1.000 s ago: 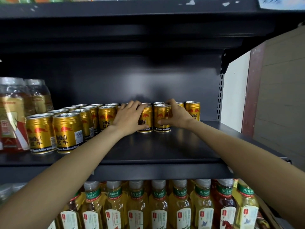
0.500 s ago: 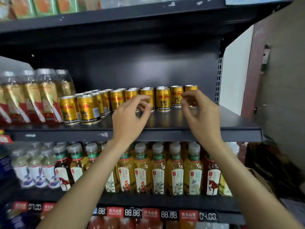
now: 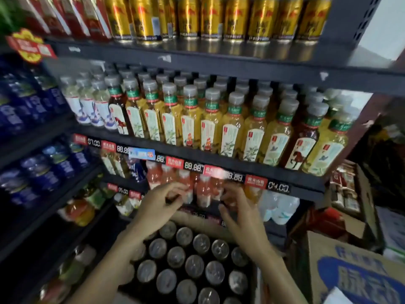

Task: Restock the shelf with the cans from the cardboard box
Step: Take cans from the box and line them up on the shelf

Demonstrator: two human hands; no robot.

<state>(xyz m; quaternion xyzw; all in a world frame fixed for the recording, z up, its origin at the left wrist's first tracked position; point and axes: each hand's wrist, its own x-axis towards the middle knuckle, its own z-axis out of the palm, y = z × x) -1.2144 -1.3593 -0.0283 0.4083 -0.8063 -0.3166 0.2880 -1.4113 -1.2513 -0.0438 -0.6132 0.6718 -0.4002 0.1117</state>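
The head camera looks down a tall dark shelving unit (image 3: 219, 64) crowded with drinks. Along its top shelf stands a row of gold cans (image 3: 210, 16), about ten across the front, with red-labelled bottles (image 3: 65, 16) to their left. One shelf down, tea bottles (image 3: 210, 126) stand in ranks; I count roughly thirteen along the front edge, more behind. Price tags (image 3: 192, 166) line the edge below them, some six legible, and pink bottles (image 3: 203, 191) sit on the next shelf, partly hidden by the hands.

At the bottom of the view sits the cardboard box (image 3: 197, 222), open, with the cans still to be shelved (image 3: 192, 262) packed upright, silver tops showing. About twenty tops are visible; both forearms hide more. A second printed carton (image 3: 350, 270) stands to the right.

Above the box, the left hand (image 3: 157, 207) and right hand (image 3: 243, 216) hover close together, fingers loosely curled and spread, neither holding anything. The picture is blurred, so finer finger detail I cannot make out.

The risk, I reckon, lies in the tight packing: fingers have little room between neighbouring cans, so a grab at the rim could slip, and a can dropped on the way up could dent or knock the bottles at the shelf fronts.
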